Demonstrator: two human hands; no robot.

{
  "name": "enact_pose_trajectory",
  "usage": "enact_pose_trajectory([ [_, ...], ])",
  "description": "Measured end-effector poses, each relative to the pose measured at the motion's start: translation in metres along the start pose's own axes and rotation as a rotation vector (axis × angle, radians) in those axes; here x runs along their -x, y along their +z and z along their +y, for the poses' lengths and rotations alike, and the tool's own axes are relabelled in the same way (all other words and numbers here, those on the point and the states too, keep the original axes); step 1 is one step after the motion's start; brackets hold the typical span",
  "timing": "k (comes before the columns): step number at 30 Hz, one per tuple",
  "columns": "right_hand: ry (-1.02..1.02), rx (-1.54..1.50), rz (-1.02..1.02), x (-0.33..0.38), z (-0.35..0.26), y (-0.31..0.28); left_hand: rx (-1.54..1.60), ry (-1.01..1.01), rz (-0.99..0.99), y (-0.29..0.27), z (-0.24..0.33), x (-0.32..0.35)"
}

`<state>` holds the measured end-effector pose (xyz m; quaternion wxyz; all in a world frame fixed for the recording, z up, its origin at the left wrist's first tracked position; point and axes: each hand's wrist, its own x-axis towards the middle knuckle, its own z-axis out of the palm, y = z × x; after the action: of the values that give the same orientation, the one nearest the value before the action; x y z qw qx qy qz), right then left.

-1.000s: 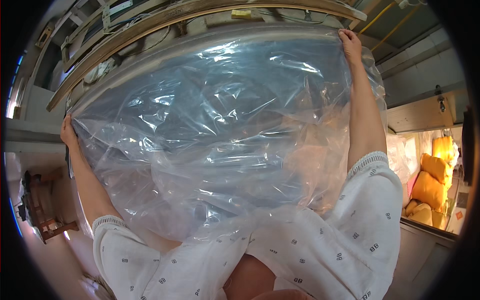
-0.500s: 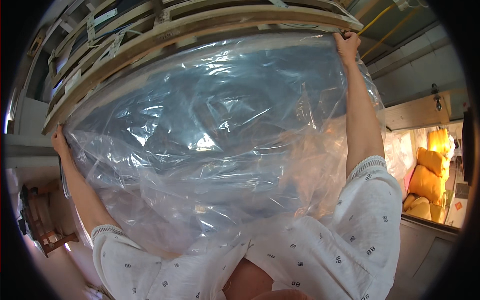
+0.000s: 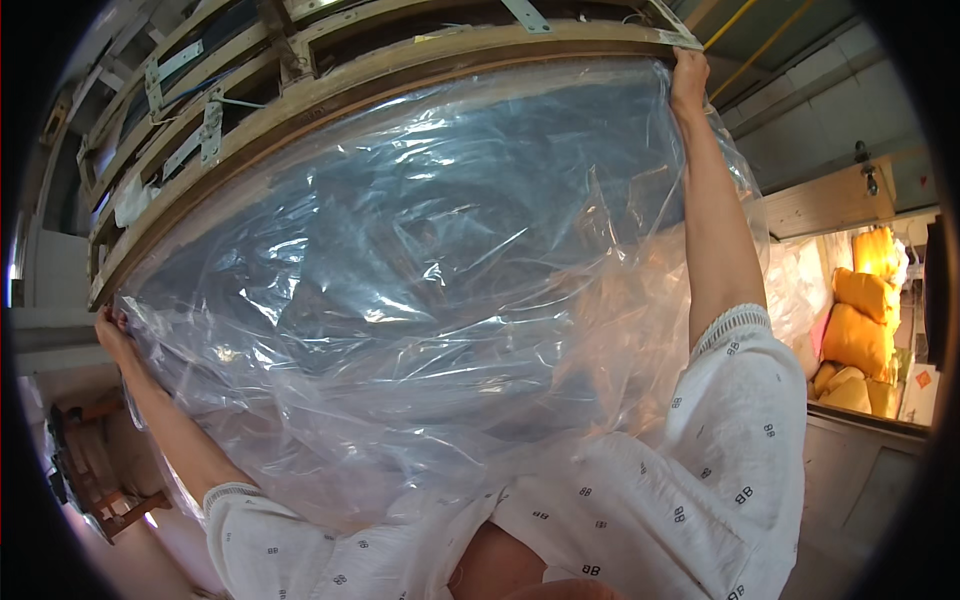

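Observation:
A long wooden frame (image 3: 430, 58) with slats and metal brackets tilts across the top of the view. From its near edge a large clear plastic sheet (image 3: 520, 340) hangs in wrinkles over a dark blue panel (image 3: 390, 190). My left hand (image 3: 114, 332) is at the frame's left end, fingers curled at the corner beside the plastic. At the right end, my right hand (image 3: 688, 84) is closed round the corner, arm stretched out; its fingertips are partly hidden. The plastic's lower part lies against my white patterned shirt (image 3: 620, 500).
A brown wooden stool-like piece (image 3: 95, 465) is at the lower left. To the right, a wooden board (image 3: 830, 205) with a metal fitting sits above an opening, where yellow-orange bundles (image 3: 860, 335) are piled. Yellow cords (image 3: 765, 50) run at the upper right.
The wooden frame has tilted, so more of its slats and brackets show. Its left end and my left hand are lower in view; my right hand has shifted slightly left and up.

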<state>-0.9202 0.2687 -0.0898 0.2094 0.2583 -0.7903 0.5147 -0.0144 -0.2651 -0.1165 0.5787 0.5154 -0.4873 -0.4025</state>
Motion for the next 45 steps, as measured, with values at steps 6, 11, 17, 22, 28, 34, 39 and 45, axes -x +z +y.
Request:
enact_pose_trajectory([
  [6, -0.043, 0.394, -0.414, 0.0, 0.002, -0.018, -0.48, 0.112, -0.107, 0.017, 0.019, 0.028],
  [11, -0.166, 0.509, -0.762, 0.047, -0.077, -0.081, -0.68, 0.362, -0.208, -0.038, 0.13, 0.062],
  [17, 0.247, -0.323, -1.144, 0.144, -0.19, -0.129, -2.021, 0.358, 0.119, -0.111, 0.151, 0.07],
  [22, 0.185, -0.342, -1.076, 0.177, -0.214, -0.153, -0.736, 0.291, -0.729, 0.193, 0.227, 0.3],
  [28, -0.056, -0.335, -1.029, 0.185, -0.226, -0.174, -0.227, 0.545, -1.287, 0.347, 0.219, 0.529],
  [34, -0.099, 0.699, -1.21, 0.202, -0.052, -0.302, -0.249, 0.557, -1.053, 0.331, 0.144, 0.477],
  [39, 0.334, 1.48, -1.521, 0.256, 0.061, -0.418, -0.566, 0.339, -0.775, 0.226, 0.129, 0.38],
  [45, -0.211, 1.073, -0.547, 0.18, 0.062, -0.402, -0.8, 0.32, -0.437, 0.062, 0.108, 0.247],
])
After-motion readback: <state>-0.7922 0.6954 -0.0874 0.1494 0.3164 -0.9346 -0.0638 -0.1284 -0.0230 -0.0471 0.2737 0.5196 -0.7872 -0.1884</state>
